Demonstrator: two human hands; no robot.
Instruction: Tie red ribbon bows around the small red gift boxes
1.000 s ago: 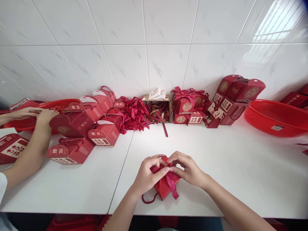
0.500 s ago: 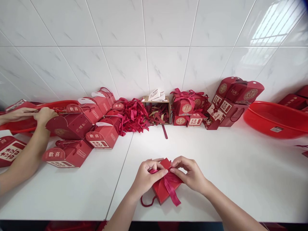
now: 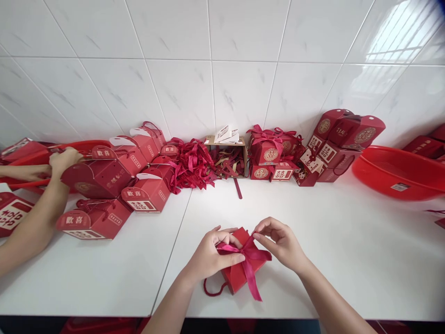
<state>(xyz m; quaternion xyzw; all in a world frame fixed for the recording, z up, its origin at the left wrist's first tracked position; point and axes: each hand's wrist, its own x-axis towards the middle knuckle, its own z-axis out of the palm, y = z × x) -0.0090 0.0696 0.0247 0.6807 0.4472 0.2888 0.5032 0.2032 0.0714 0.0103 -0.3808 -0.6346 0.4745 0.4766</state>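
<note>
A small red gift box (image 3: pixel 239 274) lies on the white table (image 3: pixel 333 241) near the front edge, with a dark pink ribbon (image 3: pixel 251 266) tied across its top and a red cord handle trailing at its left. My left hand (image 3: pixel 210 254) pinches the left loop of the ribbon against the box. My right hand (image 3: pixel 282 242) pinches the right loop between thumb and forefinger. The ribbon tails hang down over the box's front.
Finished red boxes (image 3: pixel 267 153) and taller ones (image 3: pixel 342 139) line the tiled wall. A ribbon heap (image 3: pixel 194 163) and a cardboard box (image 3: pixel 227 155) sit at the back centre. A red basin (image 3: pixel 398 171) stands right. A co-worker's hands (image 3: pixel 59 160) handle boxes (image 3: pixel 146 192) at left.
My hands have drawn apart, pulling the ribbon loops outward into a bow. The co-worker's hands shifted slightly left among the boxes.
</note>
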